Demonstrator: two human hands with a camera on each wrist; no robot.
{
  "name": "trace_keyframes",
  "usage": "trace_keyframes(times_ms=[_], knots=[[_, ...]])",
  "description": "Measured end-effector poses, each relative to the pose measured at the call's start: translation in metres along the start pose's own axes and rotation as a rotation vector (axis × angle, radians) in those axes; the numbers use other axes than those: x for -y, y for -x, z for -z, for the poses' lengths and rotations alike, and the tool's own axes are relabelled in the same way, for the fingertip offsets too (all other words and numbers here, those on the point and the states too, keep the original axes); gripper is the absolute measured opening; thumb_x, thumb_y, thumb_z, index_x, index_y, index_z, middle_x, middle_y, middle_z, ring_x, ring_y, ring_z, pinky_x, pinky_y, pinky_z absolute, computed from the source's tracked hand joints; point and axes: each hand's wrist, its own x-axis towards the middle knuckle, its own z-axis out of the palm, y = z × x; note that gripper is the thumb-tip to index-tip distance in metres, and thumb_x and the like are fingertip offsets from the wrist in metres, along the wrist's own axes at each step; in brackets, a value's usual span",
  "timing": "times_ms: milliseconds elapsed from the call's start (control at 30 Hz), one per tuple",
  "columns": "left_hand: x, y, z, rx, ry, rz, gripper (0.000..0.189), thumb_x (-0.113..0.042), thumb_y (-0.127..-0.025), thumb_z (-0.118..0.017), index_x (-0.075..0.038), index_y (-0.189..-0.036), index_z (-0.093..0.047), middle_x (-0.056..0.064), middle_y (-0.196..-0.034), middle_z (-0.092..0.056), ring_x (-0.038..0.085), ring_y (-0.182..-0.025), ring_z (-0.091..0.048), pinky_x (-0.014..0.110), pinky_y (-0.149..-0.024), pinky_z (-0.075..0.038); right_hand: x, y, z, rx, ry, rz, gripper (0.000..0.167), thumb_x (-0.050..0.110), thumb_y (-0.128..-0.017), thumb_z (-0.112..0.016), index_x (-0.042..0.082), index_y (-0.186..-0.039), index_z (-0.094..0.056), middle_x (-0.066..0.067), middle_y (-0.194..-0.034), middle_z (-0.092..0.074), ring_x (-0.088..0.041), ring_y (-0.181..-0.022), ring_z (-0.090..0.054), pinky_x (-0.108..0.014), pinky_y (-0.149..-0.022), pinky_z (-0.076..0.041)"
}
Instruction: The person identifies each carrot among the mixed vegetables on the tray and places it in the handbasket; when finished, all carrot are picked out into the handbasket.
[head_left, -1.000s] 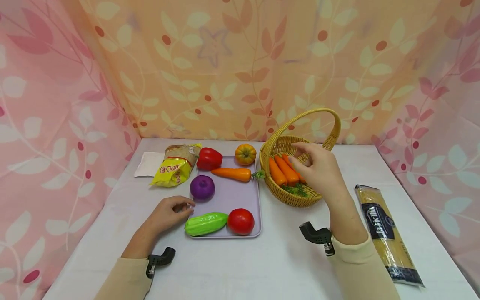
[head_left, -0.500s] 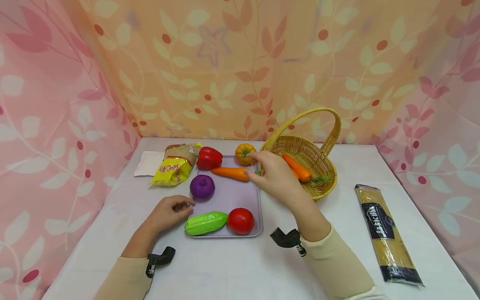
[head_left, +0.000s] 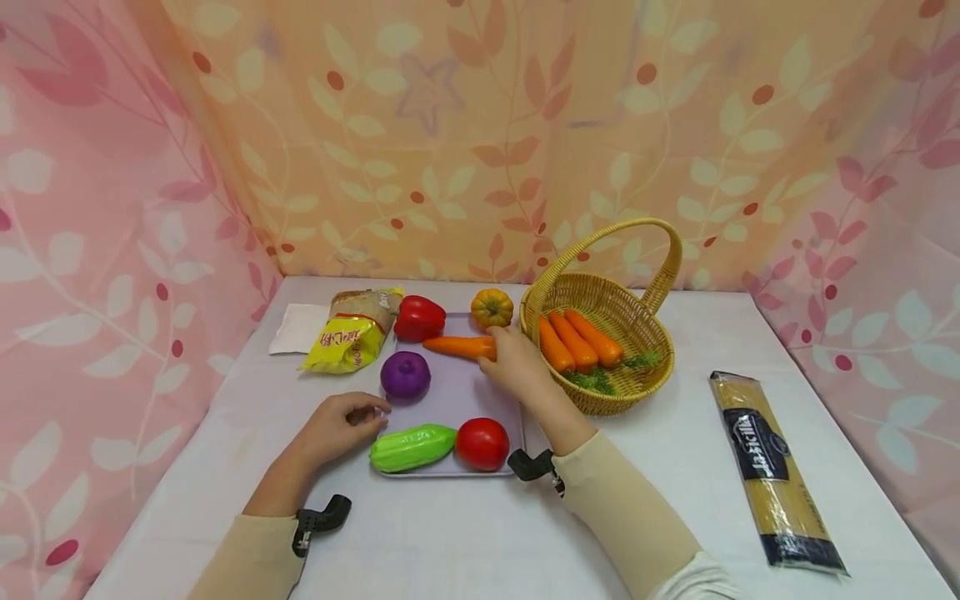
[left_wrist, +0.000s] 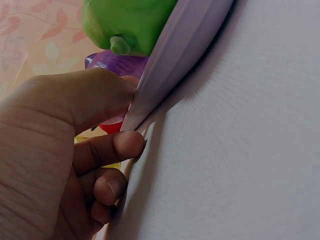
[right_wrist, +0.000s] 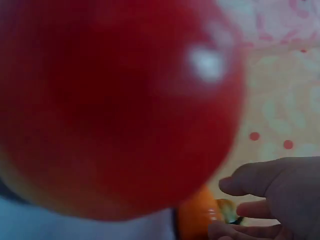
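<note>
In the head view my right hand [head_left: 517,362] is over the thick end of an orange carrot [head_left: 453,346] lying across the lilac tray [head_left: 450,404]. Thumb and fingers lie on either side of the carrot, and its leafy top is hidden. My left hand [head_left: 341,429] rests loosely curled at the tray's left edge, thumb tip right at the rim. Beside it lies a green ribbed vegetable [head_left: 412,447], with a purple onion [head_left: 405,375] farther back. A red tomato [head_left: 482,443] sits in the near corner and fills much of the right wrist view.
A tall-handled wicker basket [head_left: 660,379] holding 3 carrots [head_left: 577,340] stands right of the tray. A red bell pepper [head_left: 418,318] and small pumpkin [head_left: 492,308] sit at the tray's back. A yellow food bag [head_left: 348,333] lies left, a pasta pack [head_left: 772,467] far right.
My right hand has moved left from over the basket, down to the carrot's thick end on the tray. The left hand has stayed put.
</note>
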Motion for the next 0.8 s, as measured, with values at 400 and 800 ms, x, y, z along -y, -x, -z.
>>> trace_keyframes(times_ms=[400, 800], knots=[[0.001, -0.001, -0.002, -0.008, -0.008, -0.013, 0.016, -0.023, -0.094, -0.077, -0.023, -0.110, -0.077, -0.006, -0.086, -0.061, 0.018, -0.085, -0.055, 0.031, -0.073, -0.045, -0.001, -0.004, -0.019, -0.039, 0.081, -0.095, 0.042, 0.016, -0.093, -0.074, -0.006, -0.127, -0.061, -0.020, -0.111, -0.069, -0.033, -0.100, -0.068, -0.046, -0.091, -0.053], [0.000, 0.000, -0.001, -0.005, -0.007, 0.000, 0.016, -0.023, -0.094, -0.076, -0.023, -0.110, -0.077, -0.006, -0.086, -0.061, 0.018, -0.085, -0.054, 0.031, -0.073, -0.045, -0.008, 0.000, -0.022, -0.020, 0.038, -0.073, 0.038, 0.026, -0.089, -0.081, -0.001, -0.112, -0.067, -0.011, -0.093, -0.067, -0.025, -0.079, -0.060, -0.040, -0.078, -0.050]])
